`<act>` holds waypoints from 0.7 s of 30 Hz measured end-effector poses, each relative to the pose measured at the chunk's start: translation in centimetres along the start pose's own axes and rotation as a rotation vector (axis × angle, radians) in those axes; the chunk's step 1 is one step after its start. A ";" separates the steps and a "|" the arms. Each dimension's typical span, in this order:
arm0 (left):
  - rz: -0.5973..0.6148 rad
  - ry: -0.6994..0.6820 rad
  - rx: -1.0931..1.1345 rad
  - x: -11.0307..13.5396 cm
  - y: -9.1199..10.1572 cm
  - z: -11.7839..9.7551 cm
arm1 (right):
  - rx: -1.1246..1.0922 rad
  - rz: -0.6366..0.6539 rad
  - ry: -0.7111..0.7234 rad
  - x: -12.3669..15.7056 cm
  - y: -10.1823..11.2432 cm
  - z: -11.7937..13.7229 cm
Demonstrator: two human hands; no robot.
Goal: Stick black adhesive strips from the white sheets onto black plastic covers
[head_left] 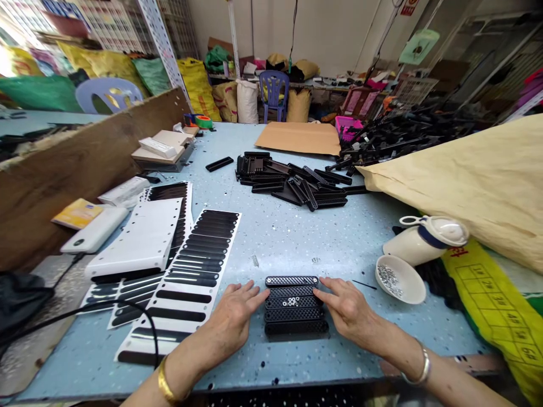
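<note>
Several black perforated plastic strips (296,308) lie side by side in a neat row on the blue table (297,237), close to its near edge. A few small silver rings rest on the middle strips. My left hand (235,316) lies flat at the row's left end, fingertips touching it. At the right end my right hand (345,308) does the same, fingers stretched out and pressed against the strips. Neither hand grips anything.
Sheets of black oval stickers (186,277) lie left of my hands. A white bowl of small metal parts (400,278) and a tipped white mug (424,237) sit at right. A heap of black strips (297,181) lies further back, with a tan sack (475,175) at right.
</note>
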State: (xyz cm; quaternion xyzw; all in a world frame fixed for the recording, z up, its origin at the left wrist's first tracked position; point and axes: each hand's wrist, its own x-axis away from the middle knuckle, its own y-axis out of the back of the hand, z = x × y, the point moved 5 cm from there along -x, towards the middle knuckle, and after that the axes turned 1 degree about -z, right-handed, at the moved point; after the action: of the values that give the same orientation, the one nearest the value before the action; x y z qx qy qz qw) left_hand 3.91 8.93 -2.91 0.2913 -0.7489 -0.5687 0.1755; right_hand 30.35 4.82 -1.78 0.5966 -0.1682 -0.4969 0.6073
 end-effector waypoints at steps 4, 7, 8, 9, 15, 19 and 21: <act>-0.039 0.020 -0.132 1.1 -1.4 -0.9 | -0.018 -0.013 0.004 0.1 0.1 0.1; -0.007 0.062 -0.201 1.6 -2.0 -1.5 | -0.017 -0.008 -0.013 0.2 -0.1 0.1; 0.003 0.083 -0.218 1.6 -2.0 -1.5 | -0.013 -0.006 -0.018 0.3 -0.1 0.1; 0.011 0.103 -0.232 1.5 -1.9 -1.5 | -0.008 -0.005 -0.022 0.3 -0.1 0.1; -0.041 0.095 -0.221 0.7 -1.5 -1.6 | -0.001 0.013 -0.027 0.3 -0.2 0.2; -0.125 0.092 -0.154 0.5 -0.9 -1.6 | -0.006 0.004 -0.029 0.3 -0.2 0.1; -0.168 0.098 -0.094 0.5 -0.5 -1.5 | -0.027 -0.013 -0.032 0.2 -0.3 0.0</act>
State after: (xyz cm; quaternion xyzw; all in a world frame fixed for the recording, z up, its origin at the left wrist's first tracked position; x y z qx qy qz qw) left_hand 4.50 7.42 -2.96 0.3720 -0.6849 -0.6010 0.1768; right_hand 30.30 4.72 -2.14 0.5816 -0.1673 -0.5126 0.6091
